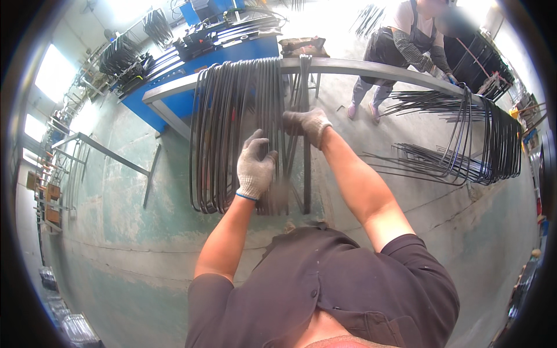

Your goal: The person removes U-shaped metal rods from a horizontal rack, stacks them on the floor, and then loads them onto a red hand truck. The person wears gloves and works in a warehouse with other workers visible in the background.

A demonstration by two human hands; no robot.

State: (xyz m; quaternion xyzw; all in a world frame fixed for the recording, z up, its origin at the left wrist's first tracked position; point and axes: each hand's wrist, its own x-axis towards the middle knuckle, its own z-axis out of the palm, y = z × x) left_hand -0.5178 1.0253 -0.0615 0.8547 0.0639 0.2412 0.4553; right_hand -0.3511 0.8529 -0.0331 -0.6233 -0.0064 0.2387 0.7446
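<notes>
A thick row of dark bent metal rods [223, 133] hangs over a grey metal rail, forming long rounded loops. My left hand [256, 166], in a pale knitted glove with a blue cuff edge, lies against the near side of this row. Its fingers are apart and nothing shows in its grasp. To its right, a smaller group of bent rods [305, 168] hangs separately from the same rail. My right hand [310, 124], also gloved, is closed around rods at the gap between the two groups; its fingertips look dark and partly hidden.
The grey rail [348, 66] curves across in front of me. More bent rods [502, 142] hang at its right end, some sticking out leftward. Beyond it stands a person in an apron [380, 55]. A blue workbench [148, 101] is at back left, a metal frame [110, 152] further left.
</notes>
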